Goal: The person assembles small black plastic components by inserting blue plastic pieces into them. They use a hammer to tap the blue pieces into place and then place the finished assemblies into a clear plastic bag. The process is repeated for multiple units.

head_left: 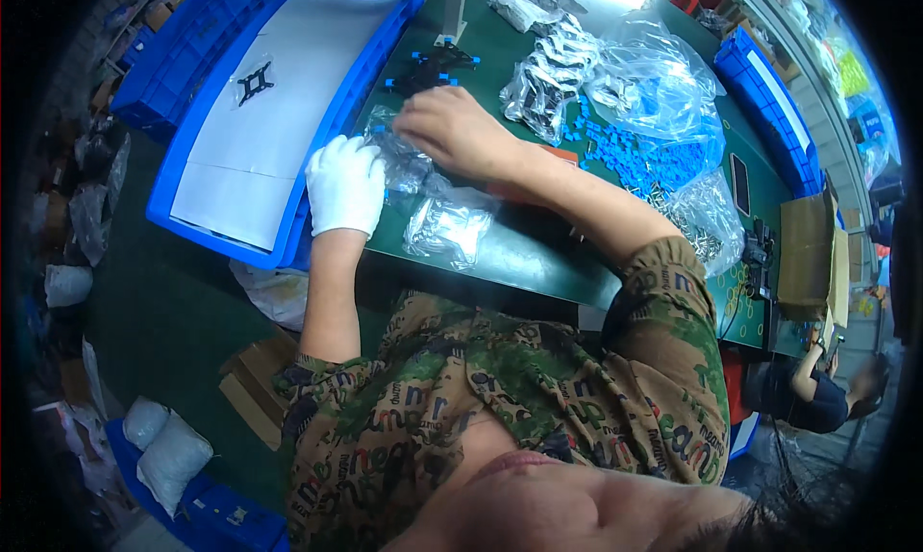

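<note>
On the green table [538, 254], just beside the right wall of the large blue tray [317, 148], lies a small clear plastic bag [404, 163], crumpled. Both hands are on it. The left hand [344, 185], in a white glove, is curled closed around the bag's near-left end, right against the tray wall. The bare right hand [452, 129] lies palm down over the bag's far end with fingers bent toward it; whether those fingers pinch the film or only press on it cannot be told. The bag's long axis runs roughly from the tray wall out across the table, away from the tray and slightly toward the person, though its creases blur its outline.

Another clear bag [450, 227] with shiny contents lies flat just on the person's side of the held one, farther from the tray. Beyond the right hand, near the tray's far corner, sits a cluster of black parts with blue caps [433, 69]. Farther out from the tray lie bundled bags of metal parts [548, 76], then a big open bag of blue pieces [644, 143] spilling across the table. Inside the tray, white sheets line the floor and one black cross-shaped frame [256, 81] rests there. The right forearm crosses the table between the person and the blue pieces.
</note>
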`<state>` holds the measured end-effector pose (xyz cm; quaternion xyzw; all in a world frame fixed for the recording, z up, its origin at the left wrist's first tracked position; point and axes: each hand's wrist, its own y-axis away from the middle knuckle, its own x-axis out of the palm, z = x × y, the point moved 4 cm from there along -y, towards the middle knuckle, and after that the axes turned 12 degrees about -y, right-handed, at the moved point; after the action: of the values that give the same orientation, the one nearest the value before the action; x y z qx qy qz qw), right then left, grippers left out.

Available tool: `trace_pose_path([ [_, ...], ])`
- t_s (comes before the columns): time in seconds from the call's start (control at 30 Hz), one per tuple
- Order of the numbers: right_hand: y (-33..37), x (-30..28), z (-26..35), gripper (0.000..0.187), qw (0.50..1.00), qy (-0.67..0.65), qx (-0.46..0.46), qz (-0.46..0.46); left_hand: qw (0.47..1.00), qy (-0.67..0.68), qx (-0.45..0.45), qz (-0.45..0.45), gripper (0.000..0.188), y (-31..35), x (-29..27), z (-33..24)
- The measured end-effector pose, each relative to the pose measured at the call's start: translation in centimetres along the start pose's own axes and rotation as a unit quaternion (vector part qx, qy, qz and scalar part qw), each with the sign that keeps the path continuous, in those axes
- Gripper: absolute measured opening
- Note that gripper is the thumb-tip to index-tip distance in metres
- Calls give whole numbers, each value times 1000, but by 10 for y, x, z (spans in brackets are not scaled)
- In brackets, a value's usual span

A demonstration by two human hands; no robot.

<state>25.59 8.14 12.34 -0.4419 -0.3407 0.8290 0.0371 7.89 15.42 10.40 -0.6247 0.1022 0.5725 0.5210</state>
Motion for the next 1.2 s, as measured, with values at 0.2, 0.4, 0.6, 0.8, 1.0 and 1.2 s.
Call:
trace_pose_path([
  [0.2,30,29,15,35,991,22,-42,126,989,-20,8,146,15,-6,-11,11],
  [0.4,27,47,17,40,981,-50,-60,178,996,33,-55,59,26,-58,-46,22],
  [0.6,26,48,9,38,977,-102,-76,174,973,102,-58,200,32,-150,34,8],
  [0.8,27,46,11,35,978,-101,-86,159,931,114,-51,344,53,-169,126,1],
  [1.0,21,49,15,34,973,-115,-100,172,938,252,-88,219,59,-158,153,32],
  [1.2,27,45,10,33,977,-102,-96,160,839,490,-233,37,57,-100,27,37],
])
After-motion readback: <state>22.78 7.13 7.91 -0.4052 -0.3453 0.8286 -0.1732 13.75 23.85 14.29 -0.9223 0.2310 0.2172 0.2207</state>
